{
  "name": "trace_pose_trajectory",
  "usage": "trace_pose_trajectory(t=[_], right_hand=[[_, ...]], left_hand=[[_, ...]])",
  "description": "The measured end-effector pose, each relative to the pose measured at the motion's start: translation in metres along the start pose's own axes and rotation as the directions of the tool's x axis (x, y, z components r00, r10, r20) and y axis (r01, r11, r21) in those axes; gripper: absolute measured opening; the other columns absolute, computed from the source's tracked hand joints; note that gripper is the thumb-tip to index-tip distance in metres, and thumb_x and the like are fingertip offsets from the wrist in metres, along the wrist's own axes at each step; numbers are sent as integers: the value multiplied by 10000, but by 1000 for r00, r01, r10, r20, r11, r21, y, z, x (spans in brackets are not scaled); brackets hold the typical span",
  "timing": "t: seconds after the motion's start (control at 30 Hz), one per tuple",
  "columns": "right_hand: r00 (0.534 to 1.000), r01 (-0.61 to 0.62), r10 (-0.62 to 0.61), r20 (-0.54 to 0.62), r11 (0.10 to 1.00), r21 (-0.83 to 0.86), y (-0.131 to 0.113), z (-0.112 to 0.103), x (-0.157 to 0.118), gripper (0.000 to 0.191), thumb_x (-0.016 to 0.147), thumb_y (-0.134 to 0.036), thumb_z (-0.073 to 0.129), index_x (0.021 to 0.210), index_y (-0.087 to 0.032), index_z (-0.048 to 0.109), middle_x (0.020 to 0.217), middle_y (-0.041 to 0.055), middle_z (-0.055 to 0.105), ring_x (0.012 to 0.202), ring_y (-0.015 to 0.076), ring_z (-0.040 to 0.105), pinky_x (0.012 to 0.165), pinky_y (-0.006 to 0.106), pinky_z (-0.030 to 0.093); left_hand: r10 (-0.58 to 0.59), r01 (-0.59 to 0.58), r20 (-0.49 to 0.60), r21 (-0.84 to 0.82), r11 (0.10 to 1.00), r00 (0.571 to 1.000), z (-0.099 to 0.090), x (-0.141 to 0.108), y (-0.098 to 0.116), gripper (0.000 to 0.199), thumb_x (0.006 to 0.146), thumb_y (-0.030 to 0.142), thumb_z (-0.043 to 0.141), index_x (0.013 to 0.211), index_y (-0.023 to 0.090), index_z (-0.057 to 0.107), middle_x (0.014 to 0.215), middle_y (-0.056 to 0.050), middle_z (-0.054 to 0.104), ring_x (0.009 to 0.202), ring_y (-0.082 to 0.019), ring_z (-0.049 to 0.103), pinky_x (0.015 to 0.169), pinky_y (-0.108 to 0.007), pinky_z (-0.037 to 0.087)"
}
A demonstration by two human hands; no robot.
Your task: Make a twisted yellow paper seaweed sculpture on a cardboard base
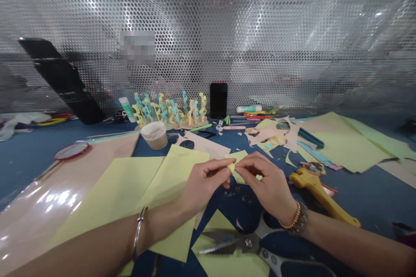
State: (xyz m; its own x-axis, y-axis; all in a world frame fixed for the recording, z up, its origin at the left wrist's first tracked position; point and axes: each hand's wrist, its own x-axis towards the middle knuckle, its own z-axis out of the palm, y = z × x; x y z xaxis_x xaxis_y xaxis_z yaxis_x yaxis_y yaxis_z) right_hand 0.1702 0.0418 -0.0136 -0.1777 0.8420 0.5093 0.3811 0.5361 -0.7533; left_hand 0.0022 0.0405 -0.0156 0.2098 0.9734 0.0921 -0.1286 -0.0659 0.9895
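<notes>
Between my two hands, over the middle of the table, is a small folded or rolled piece of yellow paper (231, 167). My left hand (208, 177) pinches it from the left with thumb and forefinger. From the right, the fingertips of my right hand (264, 181) close on its other side. A yellow paper piece (238, 156) lies just behind my fingers. Below my hands, scissors (248, 242) rest with blades parted on another yellow sheet (240, 266). Larger yellow sheets (175, 169) spread under and beside my left forearm.
Curled blue and yellow paper pieces (169, 108) stand at the back, behind a paper cup (154, 135). A phone (219, 99) leans on the perforated metal wall (195, 30). To the right are a yellow-handled tool (328, 199), paper scraps (276, 134) and green sheets (344, 138).
</notes>
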Motion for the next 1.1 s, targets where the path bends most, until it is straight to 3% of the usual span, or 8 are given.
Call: trace_pose_trajectory(t=[0.2,0.37,0.5,0.8,1.1], right_hand=[[999,27,-26,18,999,-23,-2,2,1,95,845,-198,572,772,-190,633,757,14,571,614,116,510,547,233,430],[999,41,-41,7,999,-10,1,3,2,86,828,-221,602,773,-193,661,752,23,591,623,128,531,539,244,440],[999,0,0,-33,1000,13,2,3,2,84,835,-237,598,840,-207,677,790,27,607,666,138,561,562,250,462],[999,20,-19,-31,1000,21,2,2,2,74,826,-207,614,814,-210,687,784,25,601,665,135,555,565,252,462],[999,25,-24,-40,999,20,1,3,1,70,817,-227,622,797,-204,685,767,33,599,651,147,558,544,270,464]], left_hand=[[-48,48,-1,-79,996,999,1,0,-5,204,787,248,653,974,222,730,596,29,605,556,-68,533,593,-197,432],[-63,55,-67,-121,991,996,4,1,0,282,738,261,713,1012,198,692,659,22,630,590,-66,547,603,-185,454],[-65,48,-118,-140,989,991,6,2,5,190,705,255,739,863,169,679,642,22,623,597,-81,565,556,-178,464],[-152,131,-100,-189,973,983,6,2,2,189,701,278,744,868,189,747,746,-25,708,662,-96,623,618,-189,517],[-149,124,-139,-174,977,979,6,1,5,193,672,277,765,834,173,759,721,-31,716,636,-98,619,636,-207,524]])
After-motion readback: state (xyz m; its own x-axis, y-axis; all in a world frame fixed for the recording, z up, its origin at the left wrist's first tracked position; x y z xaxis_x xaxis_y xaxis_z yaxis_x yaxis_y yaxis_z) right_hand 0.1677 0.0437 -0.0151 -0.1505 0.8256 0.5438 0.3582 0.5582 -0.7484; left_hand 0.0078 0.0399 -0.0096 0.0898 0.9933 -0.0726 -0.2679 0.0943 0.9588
